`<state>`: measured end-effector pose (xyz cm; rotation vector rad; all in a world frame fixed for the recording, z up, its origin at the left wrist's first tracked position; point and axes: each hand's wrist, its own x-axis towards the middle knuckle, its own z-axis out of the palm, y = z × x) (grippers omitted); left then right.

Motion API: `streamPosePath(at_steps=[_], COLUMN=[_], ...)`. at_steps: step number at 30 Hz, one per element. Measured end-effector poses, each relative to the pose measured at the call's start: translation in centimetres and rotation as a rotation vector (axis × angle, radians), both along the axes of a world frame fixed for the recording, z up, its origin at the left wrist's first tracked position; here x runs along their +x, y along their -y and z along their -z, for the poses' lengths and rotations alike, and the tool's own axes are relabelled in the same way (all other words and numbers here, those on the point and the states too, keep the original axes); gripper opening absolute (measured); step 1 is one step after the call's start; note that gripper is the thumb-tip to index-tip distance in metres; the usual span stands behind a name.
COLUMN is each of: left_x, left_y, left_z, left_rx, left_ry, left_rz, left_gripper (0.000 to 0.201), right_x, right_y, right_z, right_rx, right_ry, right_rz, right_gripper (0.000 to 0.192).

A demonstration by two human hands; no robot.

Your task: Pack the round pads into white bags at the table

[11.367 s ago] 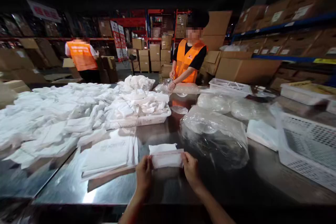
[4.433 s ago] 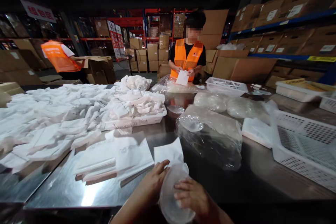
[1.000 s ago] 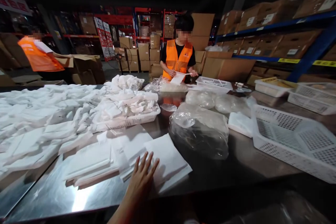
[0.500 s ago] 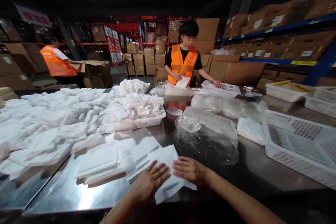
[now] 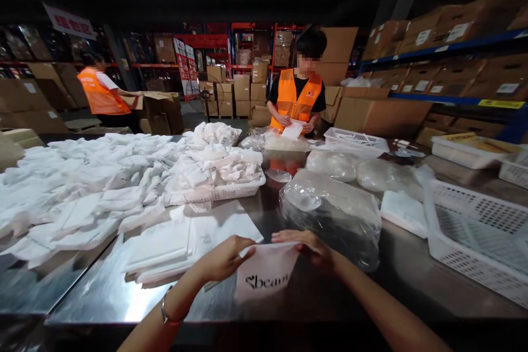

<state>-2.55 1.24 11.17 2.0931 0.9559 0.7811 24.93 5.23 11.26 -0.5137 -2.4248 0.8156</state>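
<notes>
head view: a white bag [image 5: 264, 281] with black letters hangs over the near part of the table [image 5: 338, 300]. the left hand [image 5: 226, 256] pinches its top left corner, thumb and fingers almost together. the right hand [image 5: 311, 247] has the top right corner, its fingers stretched out long. left of the bag lies a white stack [image 5: 160, 247]; on the right, a clear sack [image 5: 334, 225]. across from them stands a person [image 5: 299, 96] in an orange vest.

Your left hand [image 5: 227, 257] and right hand [image 5: 310, 247], earlier laid flat, now hold up the thin white rectangular bag [image 5: 266, 265], black lettering [image 5: 270, 282] showing.
</notes>
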Motion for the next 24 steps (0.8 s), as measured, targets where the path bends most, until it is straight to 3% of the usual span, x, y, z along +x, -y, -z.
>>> streamPosePath(at_steps=[2, 5, 11, 18, 21, 24], left_x=[0.4, 1.1, 2.0, 2.0, 2.0, 2.5], left_y=[-0.6, -1.2, -0.8, -0.5, -0.3, 0.2], left_z=[0.3, 2.2, 6.3, 6.6, 6.7, 8.5], left_rx=[0.091, 0.130, 0.106, 0.089, 0.098, 0.237], left_ry=[-0.116, -0.287, -0.465, -0.529, -0.510, -0.452], left_rz=[0.204, 0.310, 0.325, 0.349, 0.353, 0.262], left_gripper=[0.036, 0.033, 0.043, 0.070, 0.057, 0.049], right_x=[0.4, 0.8, 1.5, 2.3, 2.5, 2.8], right_y=[-0.6, -0.9, 0.8, 1.8, 2.0, 2.4], right_z=[1.0, 3.1, 6.6, 8.7, 9.2, 9.8], right_rx=[0.071, 0.171, 0.118, 0.018, -0.076, -0.181], right_ry=[0.009, 0.119, 0.219, 0.234, 0.271, 0.182], right_rz=[-0.088, -0.148, -0.136, -0.088, -0.041, 0.081], right_gripper=[0.064, 0.054, 0.053, 0.067, 0.069, 0.077])
